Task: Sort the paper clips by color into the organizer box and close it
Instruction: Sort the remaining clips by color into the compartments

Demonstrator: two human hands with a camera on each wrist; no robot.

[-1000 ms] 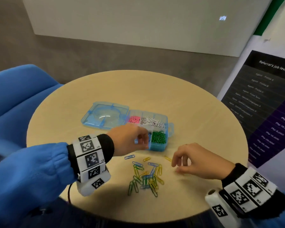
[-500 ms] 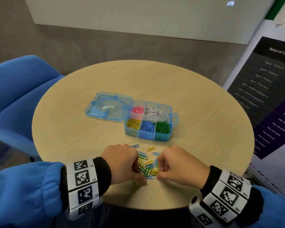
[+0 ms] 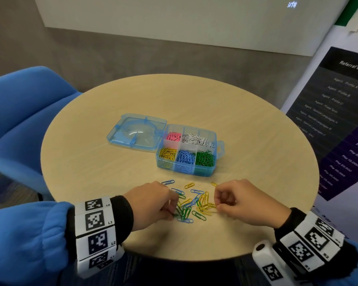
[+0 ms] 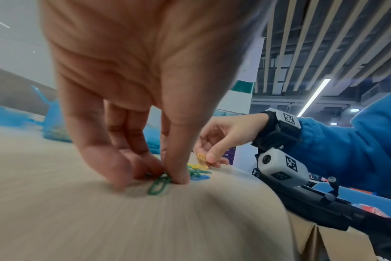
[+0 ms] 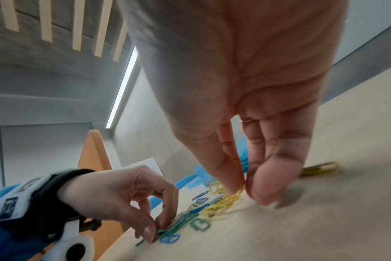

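The blue organizer box (image 3: 215,139) sits open mid-table, its lid (image 3: 136,132) flat to the left. Its compartments hold pink, white, yellow, blue and green clips. A loose pile of paper clips (image 3: 193,203) in yellow, blue and green lies near the table's front edge. My left hand (image 3: 175,205) is at the pile's left side, thumb and fingers pinching green clips (image 4: 160,183) against the table. My right hand (image 3: 216,202) is at the pile's right side, pinching yellow clips (image 5: 231,196).
The round wooden table (image 3: 91,162) ends just behind my wrists. A blue chair (image 3: 23,112) stands to the left, a dark printed banner (image 3: 339,112) to the right. A single yellow clip (image 3: 214,184) lies apart beside the right hand.
The left hand came back from the box to the pile. Both hands closed in on the clips, then drew slightly apart, each pinching clips at its own side.
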